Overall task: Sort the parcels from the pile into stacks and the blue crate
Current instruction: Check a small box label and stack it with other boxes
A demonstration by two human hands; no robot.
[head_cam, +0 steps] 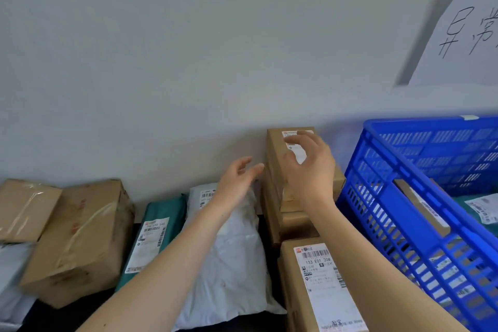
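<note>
Brown cardboard box [275, 153], oblong, labelled, topmost of the stack at the wall. It lies directly beneath the right hand [310, 170], the nearer one, whose fingers are spread, holding nothing; contact unclear. Long axis runs from the fingertips to the wall. Left hand [237, 182] empty, fingers relaxed, just leftward. Blue plastic lattice crate [385, 194] just rightward.

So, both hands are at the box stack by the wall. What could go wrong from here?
1. The top box looks askew on the stack. A nudge from the right hand, open over it, could tip it onto the white bag or against the crate.
2. The left hand is open too, so neither has a grip yet. A hasty one-sided lift might drop the box.
</note>
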